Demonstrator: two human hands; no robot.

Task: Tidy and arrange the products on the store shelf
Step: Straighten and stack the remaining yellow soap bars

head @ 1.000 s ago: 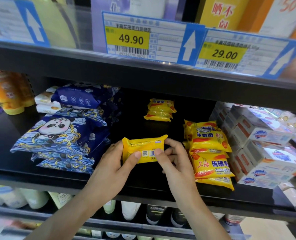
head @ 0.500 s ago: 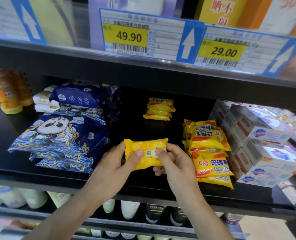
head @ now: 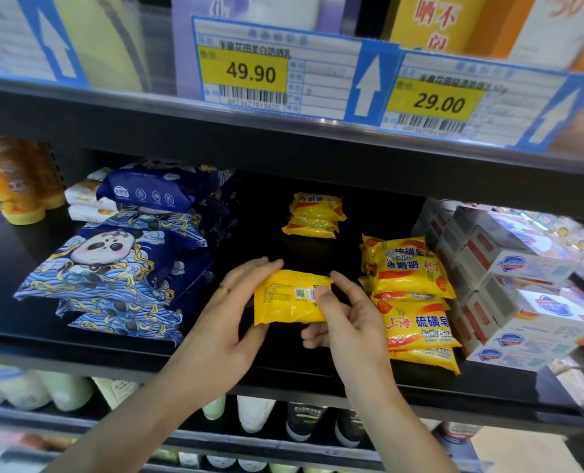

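A yellow soap pack (head: 288, 297) is held just above the black shelf (head: 317, 373), its barcode side toward me. My left hand (head: 230, 312) cups its left end, fingers reaching behind and thumb beneath. My right hand (head: 346, 319) pinches its right end, thumb on the front near the code. A stack of the same yellow sulfur soap packs (head: 411, 302) lies right beside my right hand. A smaller pile of yellow packs (head: 314, 215) sits deeper on the shelf.
Blue panda wipe packs (head: 113, 264) are stacked at the left, orange bottles (head: 17, 182) beyond them. White boxed soaps (head: 515, 285) fill the right. Price tags (head: 276, 70) line the shelf above. Bottles (head: 256, 413) stand on the shelf below.
The pack has tilted between my hands, its top edge tipping back. My left fingers have slid from the front to behind the pack, while my right thumb stays on the front.
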